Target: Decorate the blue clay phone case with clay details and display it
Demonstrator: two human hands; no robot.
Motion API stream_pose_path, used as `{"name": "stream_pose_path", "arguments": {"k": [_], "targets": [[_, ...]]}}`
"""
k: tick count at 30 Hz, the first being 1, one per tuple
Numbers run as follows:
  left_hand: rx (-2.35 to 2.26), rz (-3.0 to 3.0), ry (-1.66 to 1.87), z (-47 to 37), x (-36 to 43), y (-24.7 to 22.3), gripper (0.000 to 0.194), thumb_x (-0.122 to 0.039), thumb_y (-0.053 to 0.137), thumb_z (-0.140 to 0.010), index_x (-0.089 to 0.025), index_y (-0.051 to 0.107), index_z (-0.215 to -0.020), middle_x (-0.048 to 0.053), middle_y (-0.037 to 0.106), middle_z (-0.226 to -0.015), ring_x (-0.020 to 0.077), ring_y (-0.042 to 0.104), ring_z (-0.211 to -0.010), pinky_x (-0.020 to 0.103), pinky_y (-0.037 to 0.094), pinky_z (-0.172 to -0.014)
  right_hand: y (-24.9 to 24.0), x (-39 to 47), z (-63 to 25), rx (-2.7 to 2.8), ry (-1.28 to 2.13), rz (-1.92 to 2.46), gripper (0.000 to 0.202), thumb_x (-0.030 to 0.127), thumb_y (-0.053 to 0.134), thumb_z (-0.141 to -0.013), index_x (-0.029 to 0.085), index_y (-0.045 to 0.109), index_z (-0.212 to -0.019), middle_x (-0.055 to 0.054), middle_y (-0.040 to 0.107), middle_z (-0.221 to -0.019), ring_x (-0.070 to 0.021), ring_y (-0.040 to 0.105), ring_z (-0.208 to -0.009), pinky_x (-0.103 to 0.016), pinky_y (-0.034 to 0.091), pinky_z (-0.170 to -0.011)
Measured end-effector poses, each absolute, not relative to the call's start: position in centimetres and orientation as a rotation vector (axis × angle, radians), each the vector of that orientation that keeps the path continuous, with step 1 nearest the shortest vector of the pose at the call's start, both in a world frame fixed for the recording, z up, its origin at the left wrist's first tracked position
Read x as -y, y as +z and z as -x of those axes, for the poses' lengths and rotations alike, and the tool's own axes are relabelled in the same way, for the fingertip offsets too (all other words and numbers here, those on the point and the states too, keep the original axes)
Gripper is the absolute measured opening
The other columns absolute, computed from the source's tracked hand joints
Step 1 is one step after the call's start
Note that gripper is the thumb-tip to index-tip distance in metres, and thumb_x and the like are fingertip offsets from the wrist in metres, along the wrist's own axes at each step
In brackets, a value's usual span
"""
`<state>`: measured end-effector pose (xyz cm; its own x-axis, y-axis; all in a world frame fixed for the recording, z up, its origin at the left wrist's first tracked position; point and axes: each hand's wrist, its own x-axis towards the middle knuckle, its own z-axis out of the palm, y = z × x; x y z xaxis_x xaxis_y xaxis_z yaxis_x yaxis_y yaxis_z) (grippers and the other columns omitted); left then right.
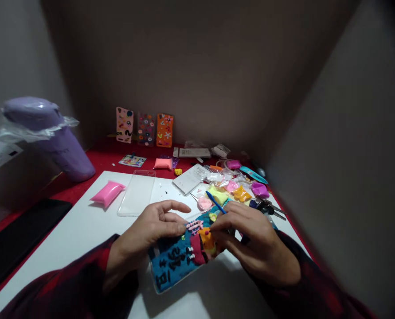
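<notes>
Head view shows a phone case (183, 253) tilted above the worktop (80, 235), the left hand (154, 228) thumbing it, grip hard to tell, the right hand (255, 237) pinching a blue stick (216, 202); the case seems light and bendy, its clay (196, 248) squashable, so hold the edges.

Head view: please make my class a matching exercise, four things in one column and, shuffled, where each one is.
Things:
1. Blue tool
2. Orange case
3. Bright pink packet
4. Blue decorated case

Places:
A. Standing upright at the back
B. Touched by the left hand
C. Held in the right hand
D. Lying left of the clear case

Pairs: 1-C, 2-A, 3-D, 4-B
</notes>
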<state>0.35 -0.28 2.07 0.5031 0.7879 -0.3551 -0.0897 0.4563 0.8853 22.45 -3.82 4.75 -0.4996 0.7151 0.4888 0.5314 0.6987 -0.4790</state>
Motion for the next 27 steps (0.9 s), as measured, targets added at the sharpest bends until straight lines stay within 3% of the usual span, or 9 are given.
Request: {"name": "stream_pose_path", "arguments": {"k": [4,9,27], "targets": [[-0.793,-1.004,0.450,-0.2,-0.5,2.9,0.039,-0.013,0.072,-0.066,-0.014,0.061,-0.103,-0.003,0.060,-0.061,0.0061,0.050,-0.049,0.017,0.035,-0.047,6.4,3.0,-23.0,2.334,0.535,0.860,0.010,0.010,0.055,-0.084,0.015,0.062,-0.082,-0.003,0.060,-0.072,-0.0136,0.050,-0.070,-0.029,0.038,-0.065],[-0.772,-1.057,0.263,-0.6,-1.1,3.3,0.045,-0.009,0.070,-0.061,-0.014,0.064,-0.105,-0.002,0.063,-0.061,0.0085,0.053,-0.050,0.018,0.038,-0.047,6.9,2.9,-22.8,2.454,0.678,0.786,0.010,0.010,0.058,-0.082,0.016,0.064,-0.079,-0.001,0.062,-0.069,-0.0127,0.050,-0.069,-0.029,0.040,-0.070],[-0.756,-1.104,0.194,-1.3,-1.4,3.7,0.047,-0.005,0.064,-0.055,-0.016,0.068,-0.101,0.001,0.069,-0.065,0.0116,0.058,-0.057,0.020,0.042,-0.057,6.2,3.9,-21.9,2.573,0.630,0.753,0.015,0.006,0.055,-0.079,0.017,0.065,-0.083,-0.003,0.062,-0.075,-0.0145,0.053,-0.073,-0.028,0.040,-0.068]]}}
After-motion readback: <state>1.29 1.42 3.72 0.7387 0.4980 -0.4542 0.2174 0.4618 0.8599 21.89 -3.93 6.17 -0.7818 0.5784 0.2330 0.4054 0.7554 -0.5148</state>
